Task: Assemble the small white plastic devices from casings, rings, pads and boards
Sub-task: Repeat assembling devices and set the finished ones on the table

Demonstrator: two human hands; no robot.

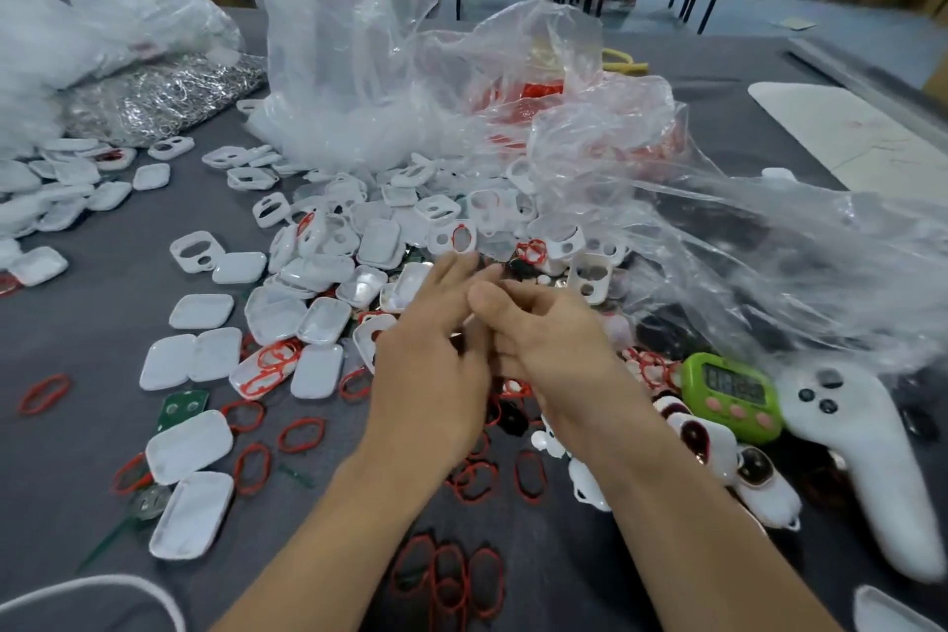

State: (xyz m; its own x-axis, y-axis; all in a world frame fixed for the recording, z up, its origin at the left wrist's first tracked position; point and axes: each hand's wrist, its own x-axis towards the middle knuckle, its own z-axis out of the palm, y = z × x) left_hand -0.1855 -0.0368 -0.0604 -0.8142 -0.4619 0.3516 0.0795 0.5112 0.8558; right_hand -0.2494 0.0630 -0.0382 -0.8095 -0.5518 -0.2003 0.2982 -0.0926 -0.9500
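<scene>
Casings (328,136) in tall clear bag (349,15), red rings (536,98) in crumpled bag (646,113).

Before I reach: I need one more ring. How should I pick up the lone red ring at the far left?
Probably pinch one long side of the red ring from above: it lies flat on the grey cloth, apart from other parts.

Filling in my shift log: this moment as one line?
hands: left hand and right hand together over casings | held part: hidden | red rings: loose on table
</scene>
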